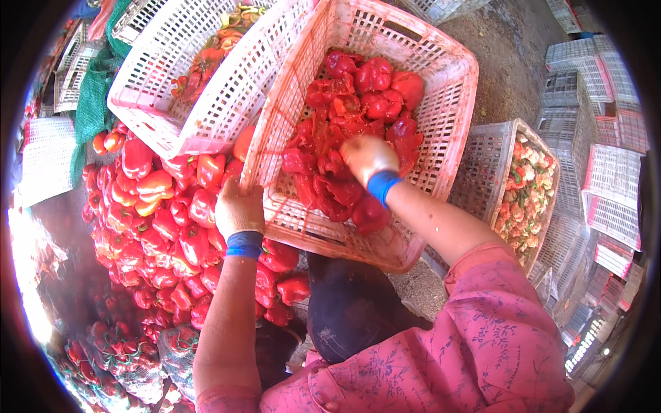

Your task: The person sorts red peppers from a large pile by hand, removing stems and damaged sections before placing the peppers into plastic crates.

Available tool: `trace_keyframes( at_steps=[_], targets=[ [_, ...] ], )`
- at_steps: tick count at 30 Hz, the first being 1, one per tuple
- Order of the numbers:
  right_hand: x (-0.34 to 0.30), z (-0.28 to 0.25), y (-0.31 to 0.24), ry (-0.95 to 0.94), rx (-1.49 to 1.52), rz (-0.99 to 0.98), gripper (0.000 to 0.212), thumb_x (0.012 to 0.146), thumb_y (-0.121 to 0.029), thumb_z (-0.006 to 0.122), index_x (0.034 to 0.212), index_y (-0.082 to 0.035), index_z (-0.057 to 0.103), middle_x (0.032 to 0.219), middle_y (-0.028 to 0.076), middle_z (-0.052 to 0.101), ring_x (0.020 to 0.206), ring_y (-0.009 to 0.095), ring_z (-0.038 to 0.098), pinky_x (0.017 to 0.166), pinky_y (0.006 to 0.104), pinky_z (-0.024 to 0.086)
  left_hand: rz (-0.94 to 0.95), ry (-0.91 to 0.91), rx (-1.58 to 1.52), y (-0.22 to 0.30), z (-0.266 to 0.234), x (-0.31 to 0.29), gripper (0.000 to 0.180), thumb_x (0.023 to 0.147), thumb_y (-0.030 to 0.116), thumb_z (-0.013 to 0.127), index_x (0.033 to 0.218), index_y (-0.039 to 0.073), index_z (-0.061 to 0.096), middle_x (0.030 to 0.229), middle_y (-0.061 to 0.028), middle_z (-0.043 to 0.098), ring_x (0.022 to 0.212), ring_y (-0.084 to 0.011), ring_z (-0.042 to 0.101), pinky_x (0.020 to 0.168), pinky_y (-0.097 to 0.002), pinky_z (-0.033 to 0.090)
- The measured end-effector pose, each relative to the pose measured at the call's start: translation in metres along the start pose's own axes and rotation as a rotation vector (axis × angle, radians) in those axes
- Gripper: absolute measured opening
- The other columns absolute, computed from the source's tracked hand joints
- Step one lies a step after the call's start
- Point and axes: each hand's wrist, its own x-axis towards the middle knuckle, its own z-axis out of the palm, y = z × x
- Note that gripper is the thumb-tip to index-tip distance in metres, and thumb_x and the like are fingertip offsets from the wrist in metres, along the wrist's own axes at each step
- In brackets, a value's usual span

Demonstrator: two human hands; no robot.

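My left hand (239, 207), in a pale glove with a blue cuff, grips the near left rim of a white plastic crate (441, 141) stained red. Inside this crate lies a heap of red bell peppers (384, 103), many of them split or opened up. My right hand (370, 162), gloved and cuffed the same way, reaches down into the heap. Its fingers are hidden, so I cannot tell whether it holds a pepper. The crate sits tilted in front of my knees, above a big pile of whole red peppers (162, 221) to the left.
Another white crate (237, 86) at the upper left holds pepper scraps. On the right, a grey crate (482, 168) contains pale orange and green pieces, perhaps pepper cores. Stacked crates (611, 179) line the far right. Net sacks of peppers (127, 358) lie at the lower left, and green netting (94, 96) hangs farther back.
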Motion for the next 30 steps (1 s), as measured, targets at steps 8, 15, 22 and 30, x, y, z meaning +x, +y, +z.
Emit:
trace_keyframes(
  at_steps=[8, 15, 22, 30],
  targets=[
    [0.138, 0.027, 0.024, 0.508, -0.019, 0.104, 0.059, 0.087, -0.038, 0.066, 0.139, -0.011, 0.058, 0.138, 0.028, 0.056, 0.141, 0.043, 0.04, 0.114, 0.0454, 0.037, -0.038, 0.004, -0.037, -0.001, 0.001, 0.001, 0.033, 0.078, 0.021, 0.074, 0.106, 0.005, 0.07, 0.091, -0.0195, 0.072, 0.086, -0.0346, 0.072, 0.075, -0.0424, 0.056],
    [0.078, 0.116, -0.048, -0.012, -0.002, -0.216, 0.042, 0.091, -0.029, 0.058, 0.124, -0.004, 0.064, 0.123, 0.025, 0.065, 0.114, 0.041, 0.062, 0.1, 0.0451, 0.048, -0.023, -0.004, -0.152, 0.001, 0.002, 0.001, 0.027, 0.078, 0.018, 0.074, 0.102, 0.006, 0.071, 0.085, -0.0182, 0.072, 0.081, -0.0347, 0.071, 0.073, -0.0427, 0.055],
    [0.075, 0.048, -0.035, 0.553, 0.005, -0.506, 0.017, 0.089, -0.025, 0.063, 0.089, -0.01, 0.069, 0.092, 0.017, 0.07, 0.086, 0.038, 0.067, 0.074, 0.0498, 0.053, -0.006, 0.032, -0.098, 0.001, 0.005, 0.001, 0.029, 0.078, 0.018, 0.073, 0.103, 0.005, 0.07, 0.089, -0.0201, 0.071, 0.085, -0.0378, 0.07, 0.076, -0.0451, 0.055],
    [0.151, -0.031, 0.081, -0.021, -0.502, 0.463, 0.048, 0.093, -0.047, 0.058, 0.117, -0.009, 0.073, 0.12, 0.017, 0.071, 0.112, 0.031, 0.069, 0.093, 0.0411, 0.054, -0.008, 0.012, -0.073, 0.002, 0.003, 0.001, 0.028, 0.079, 0.018, 0.074, 0.103, 0.004, 0.071, 0.088, -0.0198, 0.072, 0.084, -0.0364, 0.071, 0.075, -0.0438, 0.055]
  ],
)
